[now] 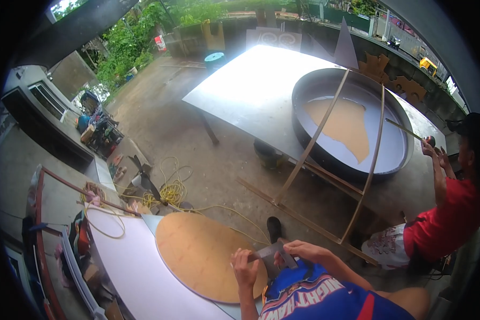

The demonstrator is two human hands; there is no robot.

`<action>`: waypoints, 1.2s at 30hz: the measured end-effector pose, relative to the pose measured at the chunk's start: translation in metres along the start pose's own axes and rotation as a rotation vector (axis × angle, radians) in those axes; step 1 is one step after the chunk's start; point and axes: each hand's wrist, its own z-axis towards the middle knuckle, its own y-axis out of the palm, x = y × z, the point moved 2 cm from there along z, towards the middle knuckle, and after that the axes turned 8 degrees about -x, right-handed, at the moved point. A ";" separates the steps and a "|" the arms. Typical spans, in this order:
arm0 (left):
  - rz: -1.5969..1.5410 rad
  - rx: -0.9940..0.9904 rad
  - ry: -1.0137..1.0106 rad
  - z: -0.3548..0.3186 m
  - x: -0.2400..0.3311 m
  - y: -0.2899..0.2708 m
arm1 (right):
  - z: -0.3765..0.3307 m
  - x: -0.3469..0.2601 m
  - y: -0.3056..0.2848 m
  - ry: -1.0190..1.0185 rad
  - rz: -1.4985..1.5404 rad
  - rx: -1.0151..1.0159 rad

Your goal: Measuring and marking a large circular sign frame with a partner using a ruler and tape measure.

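In front of my body I hold a flat grey metal piece (266, 253) that looks bent or L-shaped. My left hand (244, 270) has its fingers closed on the left end. On the other end, close to my blue shirt, is my right hand (304, 250), fingers wrapped round it. What the piece is exactly cannot be made out. Just left of and below it lies a large round tan board (200, 248), on a white sheet (125, 256). My left forearm crosses the board's right edge.
At right, a person in a red shirt (444, 216) holds a thin stick (402, 128). A large round dark-rimmed pan (294, 114) stands on a metal table (234, 96), with a wooden frame (309, 146) leaning across it. Yellow cord (173, 189) coils beside a fan (144, 181).
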 end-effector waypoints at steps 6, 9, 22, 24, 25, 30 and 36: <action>-0.095 0.044 0.022 0.106 -0.055 0.007 | 0.111 -0.053 -0.076 -0.087 0.028 -0.092; -0.172 0.040 -0.019 0.173 -0.066 -0.015 | 0.142 -0.108 -0.082 0.087 0.059 0.156; -0.885 -0.175 -0.471 0.481 -0.153 -0.009 | 0.290 -0.081 -0.166 -0.061 -0.635 0.594; -0.865 -0.330 -0.570 0.514 -0.151 -0.005 | 0.312 -0.089 -0.167 0.035 -0.643 0.614; -0.868 -0.339 -0.570 0.535 -0.152 0.000 | 0.323 -0.096 -0.169 0.124 -0.665 0.622; -0.725 -0.639 -0.443 0.611 -0.230 0.002 | 0.405 -0.125 -0.170 0.102 -0.650 0.919; -0.518 -0.605 0.084 0.717 -0.227 -0.105 | 0.486 -0.244 -0.197 0.016 -0.191 1.203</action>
